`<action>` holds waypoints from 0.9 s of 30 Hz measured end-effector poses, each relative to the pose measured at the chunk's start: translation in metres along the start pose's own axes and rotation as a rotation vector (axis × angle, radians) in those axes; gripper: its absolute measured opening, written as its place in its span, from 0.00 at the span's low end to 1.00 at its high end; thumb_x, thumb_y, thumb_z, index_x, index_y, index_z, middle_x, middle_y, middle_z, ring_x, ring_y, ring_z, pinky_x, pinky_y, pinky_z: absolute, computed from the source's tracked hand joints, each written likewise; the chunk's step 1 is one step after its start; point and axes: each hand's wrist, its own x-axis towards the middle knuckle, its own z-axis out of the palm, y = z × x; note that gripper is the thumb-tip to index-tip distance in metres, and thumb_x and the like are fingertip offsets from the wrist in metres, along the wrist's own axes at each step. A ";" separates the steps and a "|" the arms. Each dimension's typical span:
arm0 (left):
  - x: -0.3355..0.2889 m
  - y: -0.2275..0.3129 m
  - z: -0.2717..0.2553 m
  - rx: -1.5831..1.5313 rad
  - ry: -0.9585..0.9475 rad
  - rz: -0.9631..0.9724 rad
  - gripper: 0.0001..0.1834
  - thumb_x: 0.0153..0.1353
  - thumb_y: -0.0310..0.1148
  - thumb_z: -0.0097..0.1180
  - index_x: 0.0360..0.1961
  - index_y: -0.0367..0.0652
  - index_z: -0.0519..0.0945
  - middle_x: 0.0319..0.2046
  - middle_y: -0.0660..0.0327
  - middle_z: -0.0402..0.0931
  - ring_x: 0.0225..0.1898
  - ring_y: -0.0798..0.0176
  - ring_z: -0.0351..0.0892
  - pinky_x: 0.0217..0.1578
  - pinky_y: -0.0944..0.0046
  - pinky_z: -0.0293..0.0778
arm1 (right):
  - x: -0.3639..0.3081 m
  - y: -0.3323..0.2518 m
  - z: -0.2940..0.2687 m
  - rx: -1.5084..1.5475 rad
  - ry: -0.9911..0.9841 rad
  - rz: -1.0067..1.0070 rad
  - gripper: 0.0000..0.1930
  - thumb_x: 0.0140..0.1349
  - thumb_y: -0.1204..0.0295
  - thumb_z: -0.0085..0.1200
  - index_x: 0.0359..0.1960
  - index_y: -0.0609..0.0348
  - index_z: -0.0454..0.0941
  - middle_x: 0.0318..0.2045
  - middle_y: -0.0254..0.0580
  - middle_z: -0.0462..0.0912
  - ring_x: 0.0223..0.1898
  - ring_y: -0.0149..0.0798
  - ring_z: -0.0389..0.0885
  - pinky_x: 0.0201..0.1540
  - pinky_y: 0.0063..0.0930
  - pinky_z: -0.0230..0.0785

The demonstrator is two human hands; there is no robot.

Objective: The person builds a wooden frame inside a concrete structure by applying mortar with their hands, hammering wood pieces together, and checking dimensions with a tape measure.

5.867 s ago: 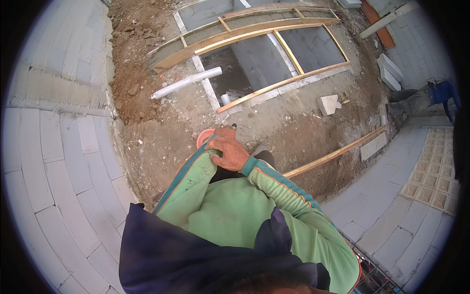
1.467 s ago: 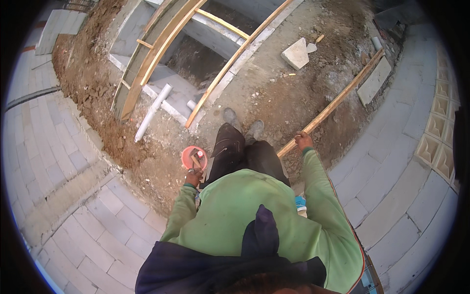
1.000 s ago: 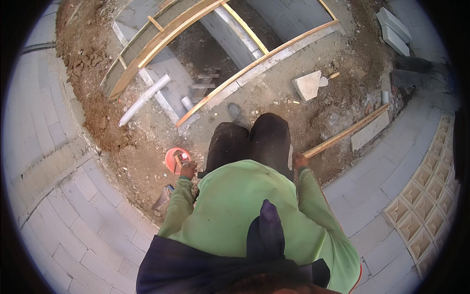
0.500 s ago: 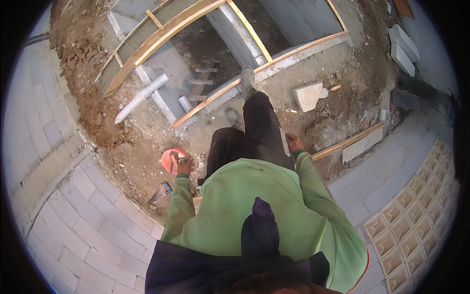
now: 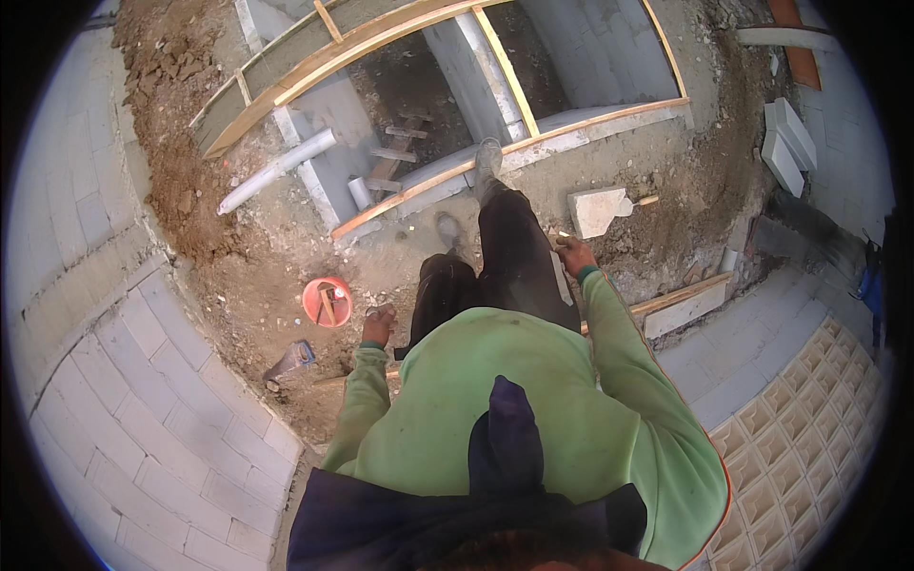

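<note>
My left hand [image 5: 379,325] hangs beside my left thigh, to the right of an orange-red bucket [image 5: 309,303] and apart from it. Its fingers are curled, with something small and pale at the tips that I cannot make out. Hand tools with wooden handles [image 5: 327,306] stand in the bucket. Over by my right thigh is my right hand [image 5: 574,255], its fingers bent inward; what they hold, if anything, is hidden. A small pale stick-like piece [image 5: 564,234] shows just past those fingers, and whether it touches them I cannot tell.
Ahead, a timber frame [image 5: 409,197] edges a deep pit with a wooden ladder [image 5: 392,157]. A white pipe [image 5: 276,171] lies left of it. A pale slab [image 5: 595,211] with a trowel [image 5: 638,203] lies right; a blue-handled tool [image 5: 293,358] lies near the bucket. Patterned blocks [image 5: 790,447] stand lower right.
My left hand has moved right, away from the bucket it was over. My right hand has risen slightly in view, and the surroundings have shifted a little.
</note>
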 end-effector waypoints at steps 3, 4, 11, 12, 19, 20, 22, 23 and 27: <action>0.006 -0.031 -0.006 -0.055 0.029 -0.007 0.24 0.63 0.40 0.57 0.56 0.36 0.76 0.42 0.59 0.81 0.34 0.65 0.81 0.30 0.66 0.74 | -0.003 -0.025 -0.003 0.197 -0.068 0.132 0.21 0.58 0.63 0.56 0.53 0.56 0.80 0.40 0.53 0.86 0.46 0.49 0.84 0.51 0.39 0.73; 0.010 -0.041 -0.003 -0.038 0.066 0.035 0.25 0.63 0.41 0.58 0.56 0.35 0.77 0.42 0.58 0.81 0.34 0.65 0.82 0.30 0.66 0.74 | -0.006 -0.023 -0.007 0.132 -0.035 0.072 0.22 0.58 0.65 0.56 0.54 0.58 0.79 0.39 0.52 0.86 0.41 0.44 0.84 0.45 0.37 0.75; -0.004 -0.126 0.010 -0.136 0.079 -0.055 0.26 0.63 0.42 0.59 0.56 0.33 0.77 0.42 0.57 0.82 0.37 0.63 0.82 0.34 0.65 0.77 | -0.024 -0.036 -0.004 -0.167 -0.021 -0.143 0.21 0.60 0.67 0.53 0.54 0.60 0.78 0.47 0.53 0.84 0.51 0.49 0.82 0.57 0.35 0.71; -0.005 -0.140 0.017 -0.168 0.096 -0.066 0.26 0.63 0.42 0.59 0.56 0.33 0.77 0.42 0.57 0.82 0.37 0.63 0.82 0.34 0.65 0.77 | -0.024 -0.040 -0.001 -0.138 -0.062 -0.129 0.20 0.61 0.67 0.52 0.54 0.59 0.78 0.48 0.53 0.84 0.52 0.50 0.81 0.58 0.35 0.70; -0.034 -0.190 0.045 -0.043 0.320 0.043 0.26 0.63 0.42 0.59 0.56 0.33 0.77 0.37 0.58 0.82 0.34 0.65 0.81 0.32 0.64 0.76 | -0.010 -0.046 0.034 -0.276 -0.243 -0.359 0.20 0.58 0.63 0.54 0.51 0.54 0.80 0.44 0.54 0.84 0.49 0.55 0.82 0.53 0.43 0.73; -0.046 -0.171 0.059 -0.158 0.298 0.067 0.28 0.62 0.44 0.59 0.56 0.33 0.77 0.38 0.57 0.82 0.36 0.64 0.81 0.33 0.64 0.77 | 0.000 -0.035 0.040 -0.273 -0.301 -0.361 0.19 0.60 0.65 0.53 0.52 0.57 0.80 0.45 0.54 0.84 0.50 0.52 0.82 0.54 0.40 0.72; -0.082 -0.148 0.074 -0.285 0.311 0.049 0.29 0.62 0.46 0.59 0.56 0.32 0.77 0.39 0.55 0.82 0.37 0.64 0.82 0.34 0.63 0.77 | 0.001 -0.044 0.058 -0.381 -0.429 -0.361 0.19 0.61 0.67 0.52 0.51 0.63 0.79 0.46 0.55 0.84 0.51 0.51 0.82 0.55 0.37 0.72; -0.098 -0.134 0.078 -0.321 0.273 -0.008 0.32 0.63 0.49 0.57 0.55 0.29 0.77 0.44 0.47 0.81 0.44 0.54 0.81 0.43 0.60 0.75 | 0.001 -0.043 0.069 -0.391 -0.458 -0.363 0.19 0.61 0.67 0.52 0.51 0.63 0.79 0.46 0.55 0.84 0.51 0.51 0.82 0.55 0.37 0.72; -0.112 -0.172 0.081 -0.113 0.327 -0.138 0.41 0.63 0.60 0.50 0.54 0.24 0.76 0.48 0.34 0.78 0.54 0.38 0.77 0.55 0.52 0.70 | -0.005 -0.040 0.104 -0.379 -0.490 -0.418 0.17 0.62 0.66 0.52 0.50 0.61 0.80 0.46 0.56 0.84 0.51 0.53 0.82 0.54 0.38 0.72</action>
